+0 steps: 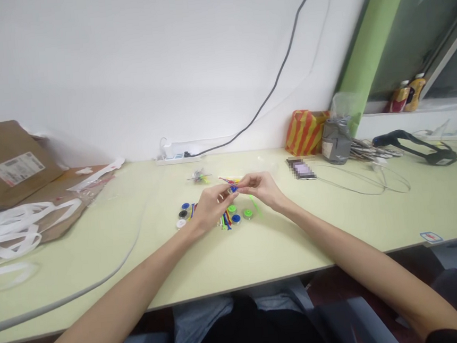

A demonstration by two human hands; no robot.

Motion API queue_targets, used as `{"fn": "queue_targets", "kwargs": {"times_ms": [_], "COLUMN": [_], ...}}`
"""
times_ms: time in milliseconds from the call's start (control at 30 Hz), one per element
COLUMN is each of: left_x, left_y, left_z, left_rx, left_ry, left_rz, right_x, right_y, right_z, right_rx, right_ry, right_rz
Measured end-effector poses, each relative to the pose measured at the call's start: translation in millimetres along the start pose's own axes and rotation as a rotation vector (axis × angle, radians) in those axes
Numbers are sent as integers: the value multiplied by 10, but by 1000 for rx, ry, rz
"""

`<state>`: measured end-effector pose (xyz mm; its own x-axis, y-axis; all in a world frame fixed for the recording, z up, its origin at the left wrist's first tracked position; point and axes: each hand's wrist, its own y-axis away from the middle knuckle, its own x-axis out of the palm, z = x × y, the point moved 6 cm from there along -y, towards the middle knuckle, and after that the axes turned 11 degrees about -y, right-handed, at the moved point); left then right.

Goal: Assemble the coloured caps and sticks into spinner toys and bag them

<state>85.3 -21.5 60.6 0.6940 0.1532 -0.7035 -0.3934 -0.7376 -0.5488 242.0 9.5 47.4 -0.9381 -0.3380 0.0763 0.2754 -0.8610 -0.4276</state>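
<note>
My left hand (211, 207) pinches a small round piece with a blue centre (233, 189) above the table. The fingers of my right hand (265, 189) are closed at that piece's right side; whatever lies between them is too small to make out. Below and around my hands lie similar round pieces, among them a blue one (236, 219), a green one (248, 213), a black one (183, 214) and a white one (181, 223). Several thin coloured plastic sticks (225, 221) are partly covered by my left hand. A bright green strip (256, 205) rests under my right wrist.
A small clear bag of coloured bits (200, 177) lies behind my hands. Leftward are white strapping (21, 224) and a cardboard box (12, 164). A power strip (177, 157) sits by the wall; a phone (301, 169) and a striped bag (305, 131) stand rightward.
</note>
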Motion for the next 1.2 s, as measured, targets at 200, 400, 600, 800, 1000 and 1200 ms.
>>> {"fn": "queue_targets", "kwargs": {"times_ms": [200,400,600,800,1000,1200], "left_x": [-22,11,40,50,43,21], "left_y": [18,37,27,-3,9,10], "left_z": [-56,-40,-39,-25,-13,29], "left_rx": [-76,-172,-199,-174,-178,-215], "left_ry": [178,408,451,440,399,314], "left_rz": [13,-5,28,79,37,-21], "right_x": [83,176,259,268,265,210], "right_y": [67,135,188,206,202,138], "right_z": [180,395,416,403,397,458], "right_rx": [-119,-306,-444,-494,-510,-380], "right_ry": [90,262,443,518,565,403], "right_rz": [-3,68,58,50,63,205]}}
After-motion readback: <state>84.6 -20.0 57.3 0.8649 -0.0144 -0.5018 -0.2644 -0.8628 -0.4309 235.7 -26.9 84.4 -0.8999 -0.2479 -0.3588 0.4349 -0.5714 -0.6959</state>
